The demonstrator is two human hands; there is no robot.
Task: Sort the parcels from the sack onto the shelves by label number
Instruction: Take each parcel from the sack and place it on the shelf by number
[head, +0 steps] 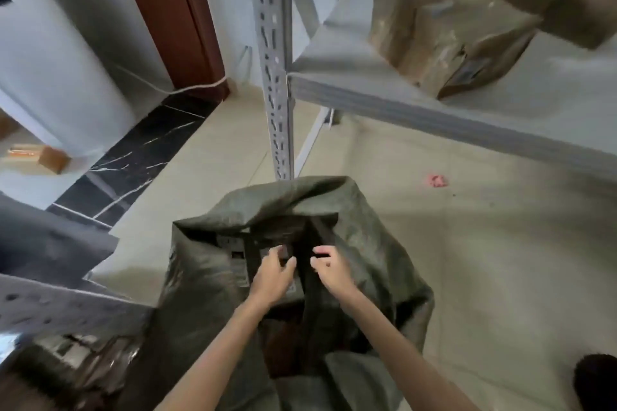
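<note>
A dark green sack [360, 243] stands open on the floor in front of me. Both my hands reach into its mouth. My left hand [273, 274] lies with spread, bent fingers on a brown parcel [240, 264] that carries a label. My right hand [329, 269] has its fingers curled at the edge of a dark parcel inside the sack; whether it grips it is unclear. Brown taped parcels [444, 33] lie on the grey shelf [417, 113] up at the right, with more [574, 7] behind them.
A perforated grey shelf upright [273, 77] rises just behind the sack. Another shelf edge [50, 304] and a parcel under clear tape [76, 354] sit at the lower left. A small pink scrap [437, 181] lies on the beige floor. A brown door frame [177, 17] stands at the back.
</note>
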